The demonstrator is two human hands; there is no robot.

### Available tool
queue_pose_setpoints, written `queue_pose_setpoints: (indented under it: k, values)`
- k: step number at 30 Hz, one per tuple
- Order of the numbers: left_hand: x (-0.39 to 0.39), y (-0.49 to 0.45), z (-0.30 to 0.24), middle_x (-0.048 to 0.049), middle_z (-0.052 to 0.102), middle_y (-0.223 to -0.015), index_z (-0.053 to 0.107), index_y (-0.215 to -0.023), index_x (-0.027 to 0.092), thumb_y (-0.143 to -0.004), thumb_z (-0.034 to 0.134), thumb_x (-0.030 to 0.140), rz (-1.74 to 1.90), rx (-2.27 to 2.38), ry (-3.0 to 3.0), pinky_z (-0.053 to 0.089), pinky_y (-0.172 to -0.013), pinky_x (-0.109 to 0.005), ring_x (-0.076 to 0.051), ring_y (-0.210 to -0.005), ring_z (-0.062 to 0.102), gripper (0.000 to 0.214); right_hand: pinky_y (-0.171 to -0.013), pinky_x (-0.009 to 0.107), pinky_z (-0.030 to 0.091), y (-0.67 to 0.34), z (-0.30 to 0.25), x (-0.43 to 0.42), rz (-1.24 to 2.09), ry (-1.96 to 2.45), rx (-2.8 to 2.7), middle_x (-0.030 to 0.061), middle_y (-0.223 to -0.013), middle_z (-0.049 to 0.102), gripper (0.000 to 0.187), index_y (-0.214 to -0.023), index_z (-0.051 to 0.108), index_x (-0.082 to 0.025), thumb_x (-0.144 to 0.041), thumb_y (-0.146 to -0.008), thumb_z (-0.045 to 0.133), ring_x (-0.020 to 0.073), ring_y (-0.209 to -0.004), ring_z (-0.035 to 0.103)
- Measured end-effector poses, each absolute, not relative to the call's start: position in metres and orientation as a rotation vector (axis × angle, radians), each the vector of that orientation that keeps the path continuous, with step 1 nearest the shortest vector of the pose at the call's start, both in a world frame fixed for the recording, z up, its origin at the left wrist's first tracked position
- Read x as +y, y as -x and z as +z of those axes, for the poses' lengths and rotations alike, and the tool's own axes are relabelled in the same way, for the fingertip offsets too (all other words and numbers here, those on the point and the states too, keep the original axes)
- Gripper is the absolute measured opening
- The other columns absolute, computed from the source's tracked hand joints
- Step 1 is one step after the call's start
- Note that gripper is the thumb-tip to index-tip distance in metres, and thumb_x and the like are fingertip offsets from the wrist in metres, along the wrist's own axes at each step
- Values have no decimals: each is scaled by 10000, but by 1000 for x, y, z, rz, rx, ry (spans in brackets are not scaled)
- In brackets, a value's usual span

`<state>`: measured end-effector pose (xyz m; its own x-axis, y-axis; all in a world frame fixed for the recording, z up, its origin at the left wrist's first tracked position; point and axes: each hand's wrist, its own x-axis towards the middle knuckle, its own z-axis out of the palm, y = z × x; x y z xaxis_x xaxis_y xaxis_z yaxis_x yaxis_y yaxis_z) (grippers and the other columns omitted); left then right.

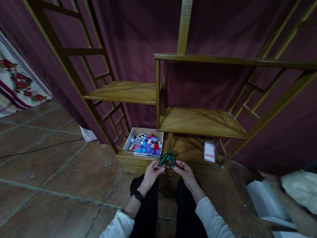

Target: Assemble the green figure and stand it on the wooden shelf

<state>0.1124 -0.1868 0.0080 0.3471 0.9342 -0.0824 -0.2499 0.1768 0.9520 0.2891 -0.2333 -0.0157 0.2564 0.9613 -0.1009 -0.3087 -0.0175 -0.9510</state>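
Observation:
A small green-and-black striped object [167, 158], bent into an arch, is held up in front of the lowest shelf; its exact kind does not show. My left hand [153, 171] pinches its left end between thumb and fingers. At the other end, my right hand [184, 172] grips it the same way. Just beyond my left hand, a shallow cardboard box [126, 146] stands on the lowest shelf. Inside it lies a heap of small colourful pieces [146, 144] in blue, purple, red and white, too small to name.
The wooden shelf unit [203, 123] rises ahead, with an upper left board [127, 90]. A white and pink card or packet [209, 152] is on the lowest shelf's right side. White boxes [270, 201] and a pale sack [308, 189] lie right; a black cable [29, 153] crosses the floor left.

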Motion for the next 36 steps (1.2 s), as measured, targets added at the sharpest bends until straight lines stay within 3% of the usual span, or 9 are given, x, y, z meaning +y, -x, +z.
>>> queue_pose_setpoints:
  k: [8, 13, 20, 36]
  values:
    - [-178, -118, 3, 0, 651, -725, 555, -880, 150, -511, 810, 270, 980, 855, -995, 521, -625, -274, -146, -667, 633, 465, -883, 387, 454, -293, -19, -230, 1075, 1197, -881, 41, -1005, 680, 452, -975, 649, -217, -391, -575, 765, 227, -945, 613]
    - [-178, -117, 0, -40, 676, -849, 595, -938, 139, -526, 802, 280, 970, 877, -973, 530, -666, -284, -157, -743, 640, 482, -882, 387, 448, -292, -11, -235, 1050, 1210, -986, 49, -1022, 674, 424, -998, 634, -219, -403, -629, 731, 229, -942, 616]
    - [-177, -113, 0, -59, 685, -877, 627, -856, 124, -541, 800, 291, 934, 876, -928, 525, -743, -316, -168, -791, 646, 396, -883, 394, 453, -290, -5, -238, 1005, 1259, -1019, 48, -1020, 670, 406, -1001, 626, -225, -395, -643, 718, 234, -942, 616]
    - [-177, -109, -3, -7, 661, -735, 551, -807, 154, -555, 791, 284, 842, 817, -1066, 487, -656, -257, -125, -658, 611, 371, -926, 393, 437, -289, -26, -229, 1004, 1306, -886, 68, -1056, 656, 431, -986, 606, -197, -353, -602, 722, 235, -998, 605]
